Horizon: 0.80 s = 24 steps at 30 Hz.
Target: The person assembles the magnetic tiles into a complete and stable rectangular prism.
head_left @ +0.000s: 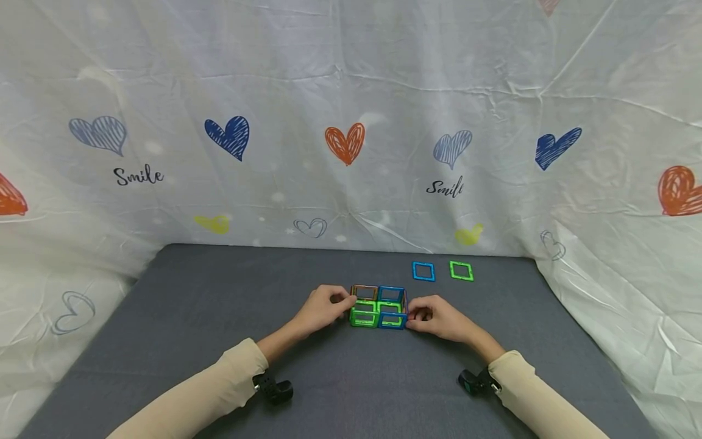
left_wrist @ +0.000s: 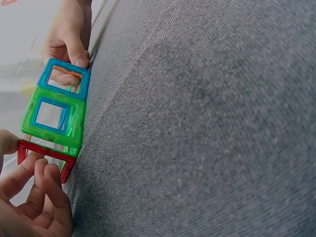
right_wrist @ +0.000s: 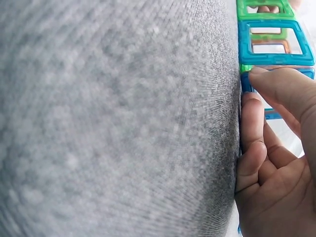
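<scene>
A low box built of magnetic tiles (head_left: 378, 314) stands on the dark grey table between the two hands. Green and blue square frames form its front, with orange and blue ones behind. At its left end my left hand (head_left: 325, 305) has thumb and curled fingers on the red end tile (left_wrist: 47, 149). My right hand (head_left: 437, 317) grips the opposite end, its thumb and index finger at the lower corner beside a blue tile (right_wrist: 276, 59). In the left wrist view, the right hand (left_wrist: 69, 37) shows behind the box's far end.
Behind the box, toward the back right, a loose blue tile (head_left: 423, 279) and a loose green tile (head_left: 461, 278) lie flat. A white curtain (head_left: 351, 195) with printed hearts hangs along the table's back edge. Each wrist wears a black camera.
</scene>
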Tool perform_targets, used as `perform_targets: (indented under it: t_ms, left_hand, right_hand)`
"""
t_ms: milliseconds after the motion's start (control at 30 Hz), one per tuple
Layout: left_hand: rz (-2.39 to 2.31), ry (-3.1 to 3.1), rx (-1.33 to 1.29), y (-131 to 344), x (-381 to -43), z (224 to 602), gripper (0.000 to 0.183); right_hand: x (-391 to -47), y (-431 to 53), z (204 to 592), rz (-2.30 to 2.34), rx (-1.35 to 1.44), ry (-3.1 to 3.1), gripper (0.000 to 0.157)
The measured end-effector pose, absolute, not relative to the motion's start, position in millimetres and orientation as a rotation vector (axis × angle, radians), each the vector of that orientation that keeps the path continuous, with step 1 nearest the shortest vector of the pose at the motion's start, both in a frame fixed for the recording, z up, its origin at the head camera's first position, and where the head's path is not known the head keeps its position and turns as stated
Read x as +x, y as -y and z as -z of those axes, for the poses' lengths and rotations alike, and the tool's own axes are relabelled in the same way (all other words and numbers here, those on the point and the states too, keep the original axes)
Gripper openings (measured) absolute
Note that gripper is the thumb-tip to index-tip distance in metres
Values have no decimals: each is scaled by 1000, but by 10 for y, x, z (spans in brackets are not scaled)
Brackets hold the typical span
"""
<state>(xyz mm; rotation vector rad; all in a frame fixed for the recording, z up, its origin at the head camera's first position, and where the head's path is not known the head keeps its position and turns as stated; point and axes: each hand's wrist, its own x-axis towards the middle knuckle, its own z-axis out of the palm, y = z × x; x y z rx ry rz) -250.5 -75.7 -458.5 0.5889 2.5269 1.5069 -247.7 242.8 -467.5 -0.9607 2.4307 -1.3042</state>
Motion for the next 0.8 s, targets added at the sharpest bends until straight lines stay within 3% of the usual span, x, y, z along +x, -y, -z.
perform_targets:
  t_ms: [333, 800]
  left_hand:
    - [-1538, -2527, 610, 781, -2517, 4594, 20]
    - [-1532, -2501, 597, 775, -2539, 4606, 27]
  right_hand:
    - [-2475, -2427, 4670, 1306, -960, -2430, 8]
    - [-2479, -2421, 4671, 1318, -931, -2416, 8]
